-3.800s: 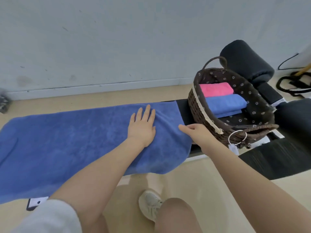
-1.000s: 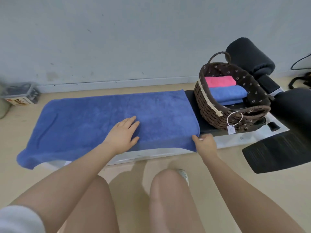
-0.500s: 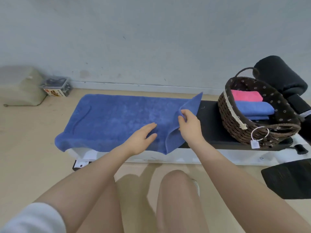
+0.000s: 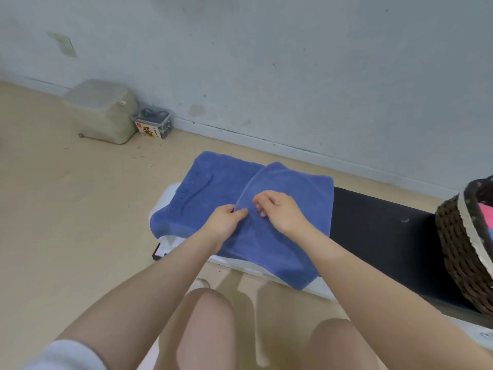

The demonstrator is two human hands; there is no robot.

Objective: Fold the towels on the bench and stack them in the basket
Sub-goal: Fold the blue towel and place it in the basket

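A blue towel point(image 4: 202, 193) lies on the left end of the black bench point(image 4: 373, 225), its right half folded over toward the left. My left hand point(image 4: 226, 221) pinches the folded layer's near edge. My right hand point(image 4: 280, 209) rests on top of the folded layer with fingers curled at the same edge. The dark wicker basket point(image 4: 458, 249) stands on the bench at the far right, cut off by the frame, with a bit of pink towel point(image 4: 486, 214) showing inside.
A beige box-like container point(image 4: 104, 110) and a small clear plastic box point(image 4: 153, 124) sit on the floor by the wall at the back left. My knees are below the bench's near edge. The wall runs close behind the bench.
My right hand has carried the towel's right end over to the left, doubling the towel. My left hand now grips the folded edge. The view has swung left, pushing the basket to the frame's edge.
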